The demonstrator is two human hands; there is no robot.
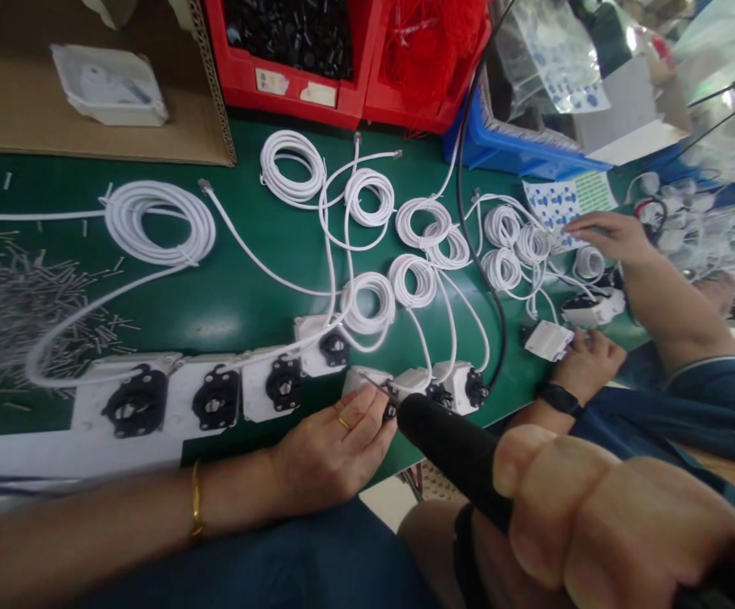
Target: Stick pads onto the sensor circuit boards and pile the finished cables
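Clock directions are counted from the middle of the view. At 6 o'clock, the left hand [335, 448] of the person, with a ring and a bracelet, has its fingers closed on a small white housing [364, 378] with a black part, which lies at the near edge of the green worktop [215, 292]. At 4 o'clock the right hand [601, 516], close to the camera, has its fingers wrapped around a black tool [456, 457]. The front end of this tool points to 10 o'clock and is near the held housing; whether it touches, one cannot tell.

Four other white housings [271, 385] with black round parts stand in a row towards 8 o'clock, and two more [465, 389] are towards 4 o'clock, just beside the held one. White cable coils [370, 300] lie from the middle up to 11 o'clock, and a larger coil [157, 224] lies between 9 and 10. A heap of thin metal screws or pins [18, 313] is at 9 o'clock.

The cardboard box [183, 148] is at 10 o'clock, and red bins [398, 114] stand at 12. Around 3 o'clock a co-worker's hand [586, 368] touches a white box [548, 340].
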